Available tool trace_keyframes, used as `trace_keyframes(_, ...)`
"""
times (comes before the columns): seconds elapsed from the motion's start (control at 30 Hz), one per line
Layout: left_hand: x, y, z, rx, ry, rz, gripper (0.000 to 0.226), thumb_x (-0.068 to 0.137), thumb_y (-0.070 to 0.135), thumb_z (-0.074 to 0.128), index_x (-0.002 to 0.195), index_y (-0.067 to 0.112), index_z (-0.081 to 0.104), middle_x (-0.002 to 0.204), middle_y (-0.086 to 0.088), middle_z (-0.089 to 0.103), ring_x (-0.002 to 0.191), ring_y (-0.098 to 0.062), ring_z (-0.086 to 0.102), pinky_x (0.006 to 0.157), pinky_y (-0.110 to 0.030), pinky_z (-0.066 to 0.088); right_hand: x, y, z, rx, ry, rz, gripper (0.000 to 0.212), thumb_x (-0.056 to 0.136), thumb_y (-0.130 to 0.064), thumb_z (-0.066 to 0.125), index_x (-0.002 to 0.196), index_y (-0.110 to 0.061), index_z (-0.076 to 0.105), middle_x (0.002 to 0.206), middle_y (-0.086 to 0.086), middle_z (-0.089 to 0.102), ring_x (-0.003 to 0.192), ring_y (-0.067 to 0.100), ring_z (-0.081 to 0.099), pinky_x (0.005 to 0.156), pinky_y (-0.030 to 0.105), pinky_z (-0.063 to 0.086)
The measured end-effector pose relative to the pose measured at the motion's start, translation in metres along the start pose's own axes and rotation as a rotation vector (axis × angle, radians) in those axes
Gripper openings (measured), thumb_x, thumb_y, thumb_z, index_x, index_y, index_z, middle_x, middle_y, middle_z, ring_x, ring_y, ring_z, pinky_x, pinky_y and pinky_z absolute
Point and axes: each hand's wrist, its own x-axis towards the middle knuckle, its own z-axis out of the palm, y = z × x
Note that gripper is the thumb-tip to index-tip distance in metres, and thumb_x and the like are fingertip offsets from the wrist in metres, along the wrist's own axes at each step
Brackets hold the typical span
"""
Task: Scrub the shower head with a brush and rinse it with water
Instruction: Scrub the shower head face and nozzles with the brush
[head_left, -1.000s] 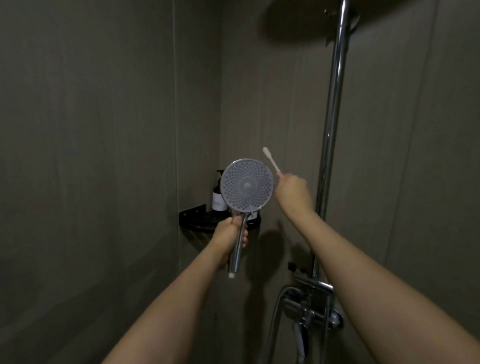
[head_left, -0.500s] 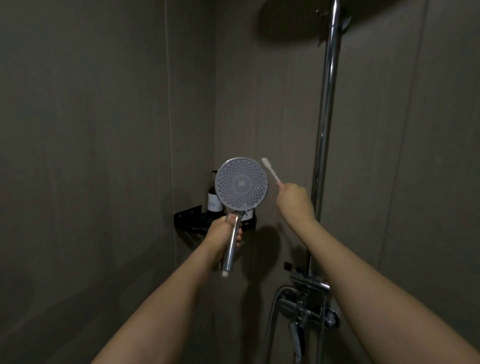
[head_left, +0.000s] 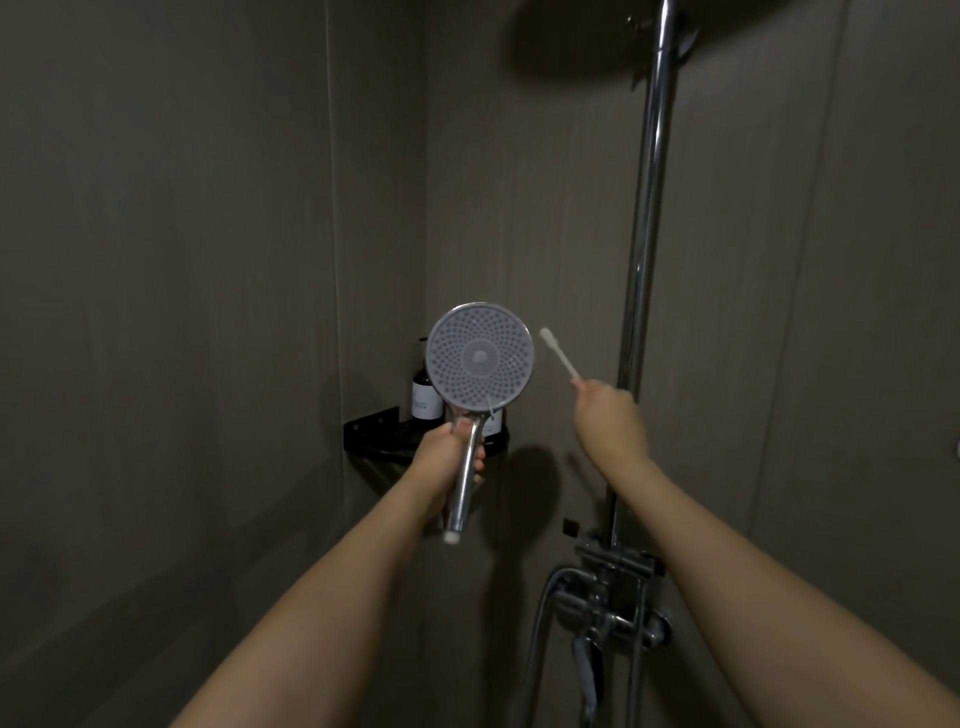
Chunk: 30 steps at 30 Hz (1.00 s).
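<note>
A round chrome shower head (head_left: 479, 357) with a grey nozzle face points toward me, held upright in the middle of the view. My left hand (head_left: 449, 457) grips its chrome handle just under the face. My right hand (head_left: 610, 415) grips the lower end of a thin white brush (head_left: 558, 352), a toothbrush by its look. The brush tip points up and to the left and stands a short gap to the right of the shower head's rim, not touching it.
A chrome riser pipe (head_left: 647, 218) runs up the right wall to a dark overhead shower (head_left: 576, 41). The mixer tap (head_left: 608, 608) with its hose sits below. A black corner shelf (head_left: 379, 436) holds a dark bottle (head_left: 425, 387) behind the shower head.
The brush and my right hand have drawn away to the right of the shower head's rim. The shower head has stayed roughly in place in my left hand.
</note>
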Motion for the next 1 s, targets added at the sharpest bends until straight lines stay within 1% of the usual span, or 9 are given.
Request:
trace_keyframes(0.13,-0.001,-0.002,0.0,0.007,-0.019,-0.004,0.028,0.099,0.027,0.038,0.079,0.013,0.052,0.065,-0.005,0.05,0.055,-0.014,0.047,0.053,-0.027,0.041,-0.008,0.0,0.003,0.021,-0.146,-0.02,0.042,0.1,-0.036,0.032,0.103,-0.006,0.062,0.089,0.015,0.067,0.08,0.034,0.064,0.064,0.039,0.05)
trace_keyframes(0.27,-0.001,-0.007,0.003,0.021,0.008,0.009,0.031,0.099,0.026,0.038,0.074,0.012,0.05,0.061,-0.005,0.049,0.048,-0.012,0.046,0.048,-0.024,0.04,-0.004,0.008,0.002,0.028,0.013,-0.005,0.045,0.1,-0.032,0.033,0.1,0.0,0.064,0.084,0.019,0.068,0.074,0.035,0.065,0.06,0.038,0.051)
trace_keyframes(0.37,-0.002,-0.012,0.001,0.021,0.008,-0.002,0.03,0.099,0.024,0.039,0.074,0.012,0.05,0.06,-0.005,0.049,0.045,-0.011,0.046,0.046,-0.022,0.04,-0.012,0.007,0.007,0.033,-0.138,-0.033,0.042,0.1,-0.036,0.033,0.101,-0.007,0.063,0.088,0.016,0.068,0.079,0.033,0.065,0.063,0.036,0.048)
trace_keyframes(0.5,-0.005,-0.017,0.0,0.023,0.01,-0.013,0.029,0.098,0.023,0.04,0.073,0.012,0.05,0.061,-0.005,0.048,0.046,-0.011,0.045,0.046,-0.021,0.039,-0.005,0.017,0.005,0.034,0.032,0.008,0.044,0.101,-0.03,0.033,0.101,0.001,0.064,0.085,0.019,0.067,0.073,0.032,0.062,0.058,0.029,0.039)
trace_keyframes(0.63,-0.007,-0.024,0.002,0.028,0.021,-0.016,0.03,0.098,0.021,0.04,0.072,0.012,0.05,0.059,-0.006,0.048,0.04,-0.009,0.045,0.043,-0.02,0.039,-0.012,0.019,0.013,-0.014,-0.212,-0.054,0.041,0.099,-0.038,0.034,0.101,-0.009,0.064,0.086,0.013,0.066,0.071,0.027,0.058,0.062,0.033,0.045)
trace_keyframes(0.77,-0.01,-0.034,0.003,0.018,0.043,-0.046,0.031,0.098,0.02,0.04,0.07,0.013,0.05,0.053,-0.004,0.05,0.039,-0.009,0.046,0.042,-0.019,0.04,-0.01,0.023,0.013,0.088,-0.038,-0.032,0.044,0.1,-0.031,0.035,0.099,0.0,0.065,0.085,0.018,0.066,0.074,0.029,0.061,0.065,0.035,0.047)
trace_keyframes(0.87,-0.011,-0.043,0.008,0.005,0.036,-0.069,0.031,0.098,0.019,0.039,0.07,0.012,0.05,0.044,0.0,0.051,0.035,-0.008,0.046,0.039,-0.016,0.04,-0.023,0.014,0.021,0.04,-0.186,-0.119,0.04,0.1,-0.032,0.036,0.101,-0.005,0.066,0.09,0.016,0.068,0.075,0.028,0.06,0.063,0.034,0.045)
trace_keyframes(0.93,-0.012,-0.049,0.011,0.029,0.024,-0.085,0.03,0.098,0.021,0.04,0.071,0.011,0.051,0.047,-0.001,0.053,0.037,-0.008,0.047,0.04,-0.018,0.041,-0.019,0.025,0.025,-0.02,-0.116,-0.025,0.041,0.1,-0.031,0.035,0.104,-0.003,0.065,0.083,0.012,0.065,0.069,0.024,0.058,0.058,0.031,0.047)
trace_keyframes(1.0,-0.015,-0.056,0.012,0.049,0.017,-0.102,0.03,0.098,0.023,0.04,0.072,0.011,0.051,0.056,-0.005,0.052,0.039,-0.009,0.047,0.041,-0.019,0.042,-0.015,0.041,0.023,0.096,0.03,0.123,0.04,0.101,-0.025,0.035,0.106,0.001,0.064,0.082,0.014,0.063,0.064,0.021,0.055,0.046,0.024,0.039)
